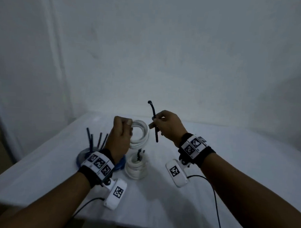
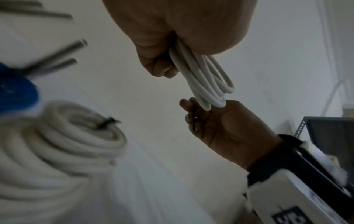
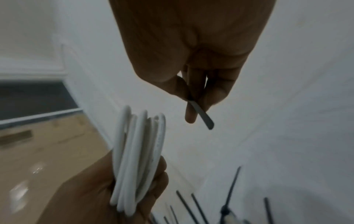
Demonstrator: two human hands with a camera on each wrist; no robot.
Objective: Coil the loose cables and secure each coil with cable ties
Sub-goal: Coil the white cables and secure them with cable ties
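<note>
My left hand point(image 1: 123, 129) grips a white cable coil point(image 1: 140, 134) above the white table point(image 1: 231, 163); the coil point(image 2: 206, 78) hangs from the curled fingers point(image 2: 157, 66). The same coil point(image 3: 138, 159) shows edge-on in the right wrist view. My right hand point(image 1: 165, 123) pinches a black cable tie point(image 1: 154, 121) just right of the coil, its head end up. The tie point(image 3: 203, 116) sticks out between thumb and fingers point(image 3: 218, 94). A second white coil point(image 1: 136, 167) lies on the table, bound with a black tie point(image 1: 138, 154).
A blue cable coil point(image 1: 120, 163) lies left of the tied white coil, partly behind my left wrist. Several spare black cable ties point(image 1: 97, 139) stand up near it. The table's left edge drops to a brown floor point(image 3: 47, 144). A white wall rises behind.
</note>
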